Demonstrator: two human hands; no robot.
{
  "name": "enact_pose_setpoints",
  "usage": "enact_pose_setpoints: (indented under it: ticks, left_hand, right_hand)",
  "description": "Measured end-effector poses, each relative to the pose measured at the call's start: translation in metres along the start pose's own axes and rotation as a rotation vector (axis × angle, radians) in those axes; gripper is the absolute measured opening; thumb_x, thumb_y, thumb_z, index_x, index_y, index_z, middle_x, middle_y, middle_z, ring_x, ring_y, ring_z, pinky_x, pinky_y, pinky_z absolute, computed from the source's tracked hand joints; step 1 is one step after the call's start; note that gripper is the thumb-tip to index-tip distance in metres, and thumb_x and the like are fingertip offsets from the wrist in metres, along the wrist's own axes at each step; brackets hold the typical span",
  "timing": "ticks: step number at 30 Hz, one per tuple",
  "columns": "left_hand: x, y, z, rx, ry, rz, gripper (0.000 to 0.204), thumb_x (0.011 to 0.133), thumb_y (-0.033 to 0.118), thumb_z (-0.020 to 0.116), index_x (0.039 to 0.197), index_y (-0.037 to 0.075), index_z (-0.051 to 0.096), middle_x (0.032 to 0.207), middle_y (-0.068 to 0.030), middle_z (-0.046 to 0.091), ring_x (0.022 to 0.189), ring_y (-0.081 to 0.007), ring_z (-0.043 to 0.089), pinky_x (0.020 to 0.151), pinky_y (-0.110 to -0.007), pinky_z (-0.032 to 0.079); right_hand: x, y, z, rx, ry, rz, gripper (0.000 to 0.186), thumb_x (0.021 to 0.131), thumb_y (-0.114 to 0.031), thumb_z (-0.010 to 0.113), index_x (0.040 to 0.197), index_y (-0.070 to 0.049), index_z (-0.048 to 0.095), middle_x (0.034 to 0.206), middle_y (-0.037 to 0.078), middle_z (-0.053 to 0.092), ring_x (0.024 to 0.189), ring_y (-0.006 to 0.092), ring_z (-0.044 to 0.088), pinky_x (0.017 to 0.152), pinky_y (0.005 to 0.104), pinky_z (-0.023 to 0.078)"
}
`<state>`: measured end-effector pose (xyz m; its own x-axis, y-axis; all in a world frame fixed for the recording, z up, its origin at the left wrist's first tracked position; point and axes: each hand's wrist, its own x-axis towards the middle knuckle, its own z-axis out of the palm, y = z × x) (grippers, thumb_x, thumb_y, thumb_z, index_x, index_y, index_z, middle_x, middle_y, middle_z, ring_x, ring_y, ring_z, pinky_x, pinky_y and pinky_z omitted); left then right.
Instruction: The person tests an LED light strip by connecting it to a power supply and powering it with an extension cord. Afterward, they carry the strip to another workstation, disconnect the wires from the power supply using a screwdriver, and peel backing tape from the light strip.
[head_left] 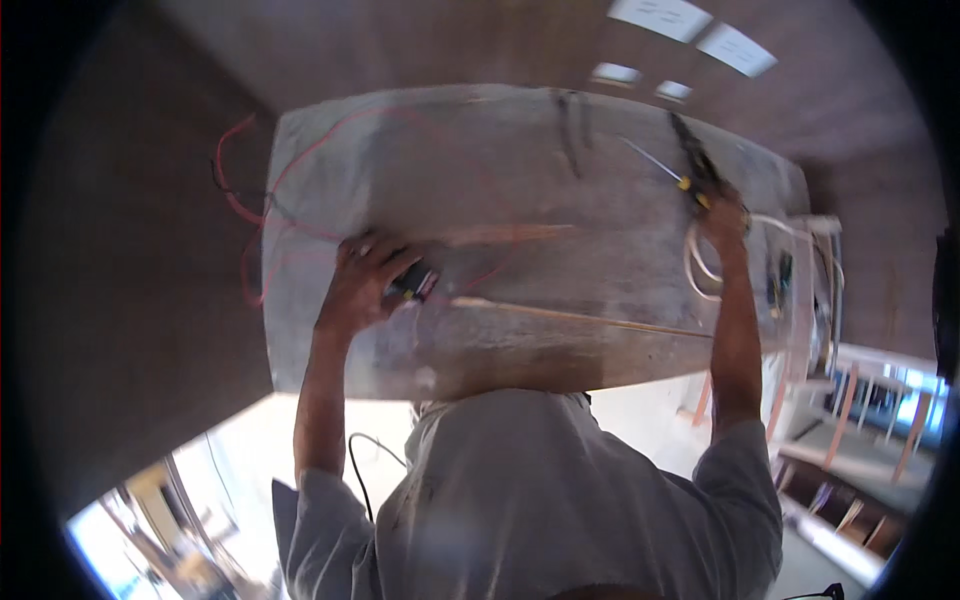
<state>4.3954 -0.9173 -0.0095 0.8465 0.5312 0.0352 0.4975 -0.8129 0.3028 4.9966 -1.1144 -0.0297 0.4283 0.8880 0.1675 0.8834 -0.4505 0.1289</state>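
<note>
My left hand (pixel 362 285) is closed around a small black box-shaped thing (pixel 418 282) with red and yellow marks, held low over the worn grey board. Motion blur hides its exact kind. At the right, my right hand (pixel 725 220) is closed at the black-and-yellow handle of a screwdriver (pixel 660 165), its thin shaft pointing to the far left. Right beside the shaft, a dark long tool (pixel 692 148) reaches away from my fingers; it is too blurred to name. A loop of white cable (pixel 692 262) lies under my right wrist.
The worktop (pixel 600 280) carries thin red wire (pixel 300 165) looped at its left, a thin wooden strip (pixel 580 317) and dark pliers-like tools (pixel 575 130). Brown panels (pixel 150 250) rise around it. White switch plates (pixel 660 18) sit at the far right. A railing (pixel 870 410) stands at lower right.
</note>
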Motion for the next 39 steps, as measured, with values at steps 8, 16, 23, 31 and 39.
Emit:
enact_pose_setpoints:
  ticks: [8, 16, 23, 31, 39]
  left_hand:
    - [-0.021, -0.001, 0.008, -0.132, 0.108, -0.119, 0.078, 0.062, 0.012, 0.088, 0.135, 0.022, 0.062, 0.141, -0.0013, 0.055, 0.141, -0.0252, 0.044, 0.12, -0.051, 0.029]
    - [-0.028, 0.002, 0.009, -0.186, 0.143, -0.101, 0.079, 0.061, 0.011, 0.086, 0.135, 0.018, 0.062, 0.143, -0.0048, 0.054, 0.146, -0.0264, 0.038, 0.124, -0.051, 0.025]
    - [-0.062, 0.087, 0.038, -0.081, 0.476, -0.247, 0.067, 0.072, 0.03, 0.079, 0.134, 0.01, 0.063, 0.102, -0.0099, 0.068, 0.099, -0.0315, 0.065, 0.091, -0.047, 0.045]
    - [-0.064, 0.132, 0.082, -0.168, 0.412, -0.358, 0.076, 0.082, 0.039, 0.073, 0.149, 0.012, 0.049, 0.09, -0.0066, 0.065, 0.083, -0.0273, 0.066, 0.082, -0.044, 0.043]
    - [-0.063, 0.131, 0.087, -0.103, 0.457, -0.362, 0.077, 0.08, 0.041, 0.074, 0.147, 0.011, 0.051, 0.093, -0.0056, 0.066, 0.085, -0.0248, 0.067, 0.081, -0.044, 0.043]
  right_hand:
    - [0.002, -0.041, -0.087, 0.454, 0.106, -0.278, 0.045, 0.075, -0.002, 0.077, 0.119, -0.002, 0.064, 0.114, 0.017, 0.063, 0.106, 0.0326, 0.062, 0.096, 0.042, 0.051]
    - [-0.021, -0.164, -0.164, 1.471, 0.141, -0.263, 0.037, 0.083, 0.003, 0.075, 0.117, -0.002, 0.061, 0.116, 0.014, 0.065, 0.103, 0.0219, 0.067, 0.088, 0.0341, 0.059]
    - [-0.024, -0.29, -0.193, 1.326, 0.149, -0.643, 0.033, 0.081, -0.001, 0.078, 0.107, -0.003, 0.059, 0.103, 0.014, 0.067, 0.095, 0.0236, 0.069, 0.08, 0.0349, 0.057]
    - [-0.026, -0.338, -0.198, 1.122, 0.082, -0.866, 0.032, 0.076, 0.003, 0.076, 0.103, -0.004, 0.061, 0.097, 0.012, 0.066, 0.086, 0.026, 0.067, 0.075, 0.0356, 0.054]
    - [-0.022, -0.345, -0.198, 1.141, 0.049, -0.83, 0.031, 0.079, 0.003, 0.075, 0.104, -0.004, 0.059, 0.099, 0.013, 0.065, 0.086, 0.0246, 0.068, 0.074, 0.0349, 0.054]
